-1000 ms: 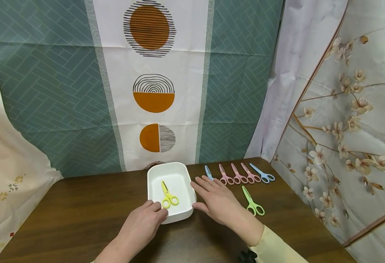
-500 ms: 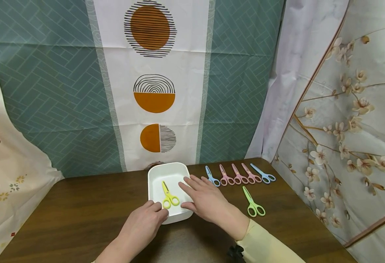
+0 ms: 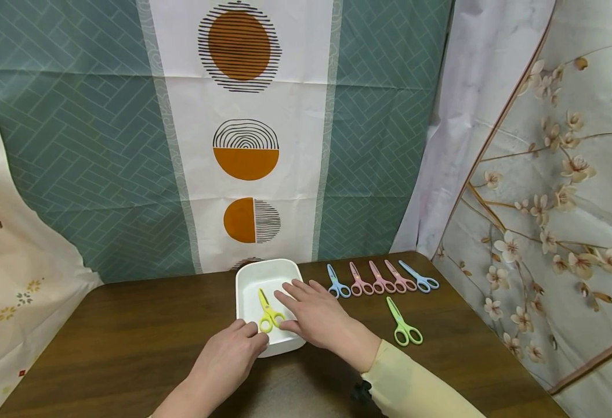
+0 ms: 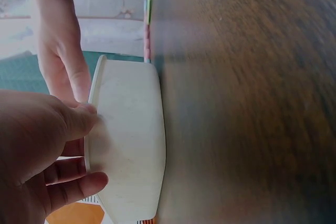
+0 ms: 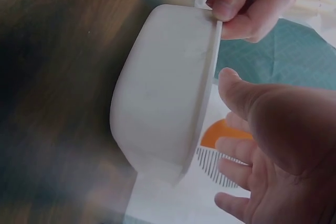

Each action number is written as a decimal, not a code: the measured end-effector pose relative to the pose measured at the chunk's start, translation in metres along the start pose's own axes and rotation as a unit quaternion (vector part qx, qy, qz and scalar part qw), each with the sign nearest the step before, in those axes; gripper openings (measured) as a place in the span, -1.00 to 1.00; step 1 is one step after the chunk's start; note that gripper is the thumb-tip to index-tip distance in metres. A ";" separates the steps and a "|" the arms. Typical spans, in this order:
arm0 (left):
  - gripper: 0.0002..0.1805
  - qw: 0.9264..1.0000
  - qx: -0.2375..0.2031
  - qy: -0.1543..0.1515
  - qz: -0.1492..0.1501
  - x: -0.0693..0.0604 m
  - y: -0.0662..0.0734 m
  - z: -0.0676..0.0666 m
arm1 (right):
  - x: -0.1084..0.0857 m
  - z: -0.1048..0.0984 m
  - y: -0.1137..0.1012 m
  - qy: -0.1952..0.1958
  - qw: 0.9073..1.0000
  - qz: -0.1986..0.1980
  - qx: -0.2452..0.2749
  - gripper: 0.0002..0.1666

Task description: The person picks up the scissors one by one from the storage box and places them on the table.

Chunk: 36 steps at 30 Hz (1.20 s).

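A white rectangular tray [image 3: 281, 346] stands on the table, with yellow scissors [image 3: 267, 312] lying inside it. My left hand [image 3: 228, 359] pinches the tray's near left rim; the left wrist view shows the thumb [image 4: 83, 121] outside the wall and fingers over the rim. My right hand [image 3: 317, 316] hovers over the tray's right side, fingers spread and fairly straight, holding nothing. In the right wrist view the right hand [image 5: 283, 150] stays apart from the rim. Green scissors [image 3: 403, 325] lie on the table to the right of that hand.
Behind the green scissors lies a row: blue scissors [image 3: 338, 283], several pink scissors [image 3: 381, 280], and another blue pair [image 3: 419, 277] at the right end. The brown wooden table [image 3: 128, 331] ends at a patterned cloth [image 3: 248, 151] behind and a flowered cloth [image 3: 546, 232] on the right.
My right hand has moved left, from beside the tray's right edge to above it, uncovering the near blue scissors. The left hand, the tray and the yellow scissors have stayed in place.
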<state>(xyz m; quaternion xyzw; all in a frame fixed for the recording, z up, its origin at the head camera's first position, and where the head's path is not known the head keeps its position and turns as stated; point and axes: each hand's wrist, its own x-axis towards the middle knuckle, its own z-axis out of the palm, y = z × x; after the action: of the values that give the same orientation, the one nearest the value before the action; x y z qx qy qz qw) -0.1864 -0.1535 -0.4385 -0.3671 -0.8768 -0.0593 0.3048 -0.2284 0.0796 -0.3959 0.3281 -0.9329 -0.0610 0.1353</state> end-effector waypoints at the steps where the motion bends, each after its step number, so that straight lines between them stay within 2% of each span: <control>1: -0.72 1.000 0.000 0.003 0.001 0.000 0.000 0.000 | 0.002 0.001 0.000 -0.003 1.000 -0.001 0.000 -0.25; 6: -0.71 1.000 0.001 0.013 0.006 -0.001 0.000 0.001 | 0.008 0.007 -0.001 -0.009 1.000 -0.004 -0.001 -0.26; 10: -0.72 1.000 0.001 0.009 0.005 0.000 -0.001 0.001 | 0.013 0.011 -0.002 -0.014 1.000 -0.007 -0.005 -0.25; 17: -0.72 1.000 0.002 0.009 0.008 -0.001 -0.001 0.002 | 0.022 0.014 -0.007 -0.050 0.999 -0.009 -0.013 -0.22; 24: -0.69 1.000 0.004 0.026 0.015 -0.001 -0.002 0.002 | 0.035 0.019 -0.012 -0.090 0.996 -0.016 0.024 -0.20; 36: -0.68 0.999 0.009 0.033 0.021 -0.001 -0.003 0.003 | 0.050 0.026 -0.015 -0.101 0.994 -0.031 -0.007 -0.25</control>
<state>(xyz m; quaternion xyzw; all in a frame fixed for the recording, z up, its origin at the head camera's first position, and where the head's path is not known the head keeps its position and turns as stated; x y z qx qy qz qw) -0.1890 -0.1552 -0.4415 -0.3807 -0.8589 -0.0565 0.3378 -0.2642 0.0376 -0.4129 0.3481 -0.9308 -0.1044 0.0404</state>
